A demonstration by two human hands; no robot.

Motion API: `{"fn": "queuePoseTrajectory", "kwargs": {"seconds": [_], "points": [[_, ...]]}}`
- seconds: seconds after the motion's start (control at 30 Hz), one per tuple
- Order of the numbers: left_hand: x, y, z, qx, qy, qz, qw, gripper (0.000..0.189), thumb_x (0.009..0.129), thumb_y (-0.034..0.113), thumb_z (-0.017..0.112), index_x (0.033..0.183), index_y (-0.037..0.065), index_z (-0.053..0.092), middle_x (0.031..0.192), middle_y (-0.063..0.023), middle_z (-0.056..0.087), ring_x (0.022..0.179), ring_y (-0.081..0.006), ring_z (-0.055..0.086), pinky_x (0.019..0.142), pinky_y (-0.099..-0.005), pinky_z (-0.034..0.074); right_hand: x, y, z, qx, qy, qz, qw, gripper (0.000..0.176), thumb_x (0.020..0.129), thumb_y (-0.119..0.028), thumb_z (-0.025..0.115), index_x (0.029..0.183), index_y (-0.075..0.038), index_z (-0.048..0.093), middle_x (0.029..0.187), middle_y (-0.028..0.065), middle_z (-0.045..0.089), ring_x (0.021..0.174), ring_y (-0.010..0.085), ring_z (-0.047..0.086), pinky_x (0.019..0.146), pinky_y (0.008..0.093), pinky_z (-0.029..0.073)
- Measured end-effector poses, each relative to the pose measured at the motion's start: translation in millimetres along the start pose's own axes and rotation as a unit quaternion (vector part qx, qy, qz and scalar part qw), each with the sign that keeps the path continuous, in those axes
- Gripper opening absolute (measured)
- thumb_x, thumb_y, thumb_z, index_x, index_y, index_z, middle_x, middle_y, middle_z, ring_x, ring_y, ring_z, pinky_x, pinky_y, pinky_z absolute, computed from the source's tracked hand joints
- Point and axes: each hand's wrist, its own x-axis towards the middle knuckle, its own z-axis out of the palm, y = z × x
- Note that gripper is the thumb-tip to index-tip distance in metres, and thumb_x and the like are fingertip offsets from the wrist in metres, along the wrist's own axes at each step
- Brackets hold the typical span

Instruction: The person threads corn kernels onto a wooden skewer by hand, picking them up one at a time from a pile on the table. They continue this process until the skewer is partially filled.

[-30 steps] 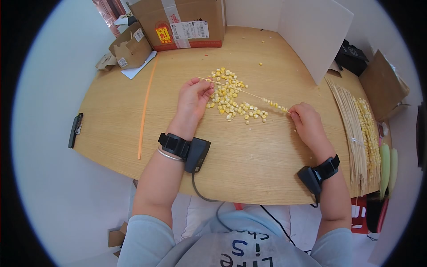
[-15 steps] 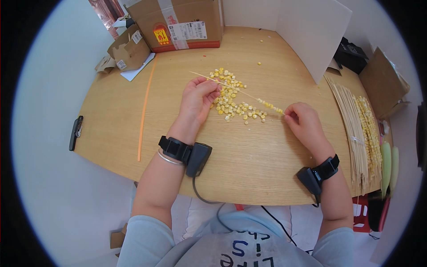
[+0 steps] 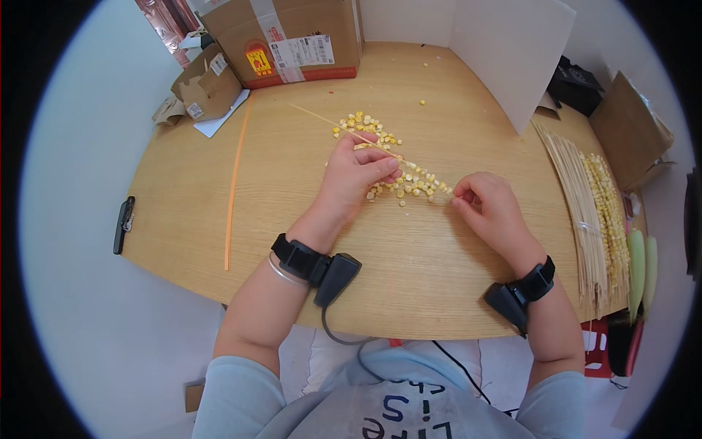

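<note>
A thin wooden skewer [image 3: 319,117] slants across the middle of the table, its bare end up and to the left. My left hand [image 3: 351,179] is closed around it, thumb and fingers pinching the shaft over the pile of corn kernels [image 3: 360,123]. Toward the right end, a short row of yellow kernels [image 3: 425,175] appears threaded on the skewer, overlapping loose kernels behind it. My right hand [image 3: 491,212] pinches at that right end; the fingers cover the tip. Part of the pile is hidden behind my left hand.
On the right lie a bundle of bare skewers [image 3: 574,212], skewers filled with kernels [image 3: 605,205] and green corn husks [image 3: 636,271]. Cardboard boxes [image 3: 307,69] stand at the back left, a white panel [image 3: 504,66] at the back right. An orange strip [image 3: 235,190] runs along the left.
My left hand has slid right and down along the skewer, closer to the threaded kernels. My right hand has shifted slightly left and stays at the skewer's end.
</note>
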Motion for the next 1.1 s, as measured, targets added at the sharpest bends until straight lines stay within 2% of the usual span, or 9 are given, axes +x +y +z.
{"fn": "queuePoseTrajectory", "kwargs": {"seconds": [0.27,0.37,0.43,0.47,0.53,0.77,0.97,1.07,1.1], "points": [[-2,0,1,-0.001,-0.032,-0.013,0.999,0.044,0.082,-0.001,0.066,0.116,0.004,0.038,0.099,-0.0184,0.064,0.084,-0.0195,0.064,0.072,-0.0294,0.052,1,7,3,-0.029,0.008,-0.025,0.999,0.007,0.078,-0.008,0.063,0.082,-0.005,0.059,0.074,0.0096,0.059,0.074,0.0267,0.057,0.069,0.0370,0.043],[-3,1,2,0.031,-0.031,0.008,0.999,0.045,0.081,-0.001,0.066,0.117,0.004,0.039,0.103,-0.0168,0.064,0.085,-0.0173,0.063,0.073,-0.0274,0.051,1,11,3,-0.014,0.063,-0.017,0.998,0.006,0.083,-0.008,0.058,0.087,-0.003,0.058,0.076,0.0123,0.060,0.074,0.0291,0.058,0.067,0.0379,0.045],[-1,2,0,0.118,-0.001,0.028,0.993,0.046,0.080,-0.001,0.066,0.118,0.003,0.040,0.103,-0.0139,0.063,0.084,-0.0142,0.061,0.073,-0.0252,0.049,0,11,-1,0.033,0.059,0.095,0.993,0.008,0.088,-0.008,0.052,0.093,-0.002,0.055,0.077,0.0149,0.061,0.076,0.0306,0.059,0.067,0.0383,0.046],[0,1,-2,0.118,-0.003,0.027,0.993,0.046,0.080,-0.001,0.066,0.118,0.003,0.040,0.103,-0.0139,0.063,0.084,-0.0142,0.061,0.073,-0.0252,0.049,0,12,-1,0.033,0.060,0.097,0.993,0.008,0.088,-0.008,0.052,0.093,-0.002,0.055,0.077,0.0149,0.061,0.076,0.0306,0.059,0.067,0.0383,0.046],[3,-3,-6,0.154,-0.008,0.080,0.985,0.041,0.080,0.001,0.066,0.115,0.003,0.045,0.095,-0.0088,0.063,0.081,-0.0111,0.059,0.072,-0.0236,0.048,1,16,0,0.042,0.057,0.130,0.989,0.009,0.091,-0.008,0.048,0.097,-0.003,0.053,0.079,0.0168,0.061,0.077,0.0315,0.060,0.067,0.0382,0.046],[7,-3,-15,0.266,0.020,0.066,0.962,0.026,0.082,0.003,0.065,0.105,0.002,0.052,0.084,-0.0025,0.059,0.078,-0.0087,0.058,0.071,-0.0205,0.046,1,22,3,0.015,0.081,0.084,0.993,0.011,0.093,-0.011,0.046,0.097,-0.003,0.053,0.084,0.0179,0.061,0.078,0.0337,0.060,0.068,0.0392,0.046],[14,-10,-27,0.258,0.104,0.107,0.955,0.022,0.083,0.003,0.063,0.103,0.001,0.053,0.075,-0.0004,0.057,0.073,-0.0080,0.057,0.068,-0.0190,0.045,3,43,6,0.088,0.117,0.162,0.976,0.014,0.093,-0.013,0.049,0.097,0.000,0.054,0.080,0.0142,0.060,0.073,0.0251,0.058,0.066,0.0335,0.045],[15,-9,-30,0.280,0.177,0.088,0.939,0.025,0.080,0.002,0.065,0.103,0.002,0.055,0.093,-0.0072,0.062,0.090,-0.0140,0.060,0.080,-0.0242,0.046,3,48,8,0.150,0.142,0.169,0.964,0.015,0.094,-0.014,0.050,0.098,0.000,0.054,0.078,0.0112,0.059,0.071,0.0200,0.056,0.066,0.0307,0.044],[16,-11,-34,0.392,0.174,0.181,0.885,0.028,0.077,0.003,0.066,0.103,0.004,0.057,0.106,-0.0104,0.060,0.103,-0.0186,0.055,0.089,-0.0283,0.042,3,48,9,0.142,0.148,0.157,0.966,0.015,0.094,-0.014,0.050,0.098,0.000,0.054,0.078,0.0109,0.059,0.072,0.0196,0.056,0.067,0.0306,0.044]]}}
